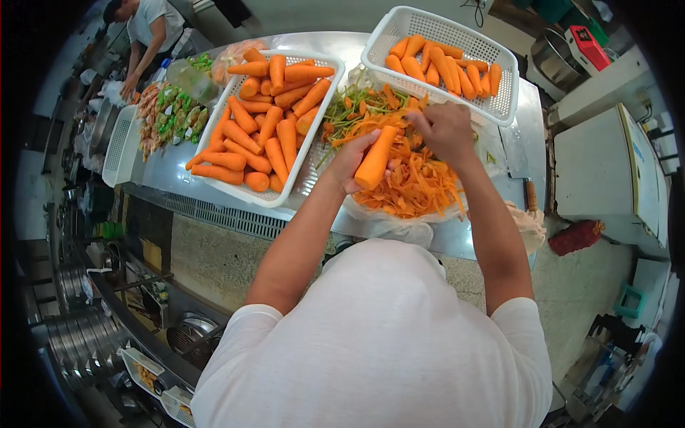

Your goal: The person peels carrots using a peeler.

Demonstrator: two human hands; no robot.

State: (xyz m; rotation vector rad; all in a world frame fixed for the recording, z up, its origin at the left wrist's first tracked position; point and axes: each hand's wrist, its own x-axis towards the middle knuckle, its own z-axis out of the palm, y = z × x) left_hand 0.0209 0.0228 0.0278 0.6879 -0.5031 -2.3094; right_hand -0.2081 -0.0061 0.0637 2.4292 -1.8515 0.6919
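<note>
My left hand is wrapped round the thick end of a carrot, which slants up and away over the pile of peelings. Close to the carrot's far end, my right hand is closed with its fingers curled; whatever it grips is hidden. Under both hands lies a heap of orange carrot peelings, mixed with green stem ends, on clear plastic. To the left, a white basket is piled with carrots. Beyond my right hand, another white basket holds more carrots.
A cleaver-like knife with a wooden handle lies on the metal table's right side. Green and pinkish food is spread at the far left, where a person works. A red sack sits on the floor by a white cabinet.
</note>
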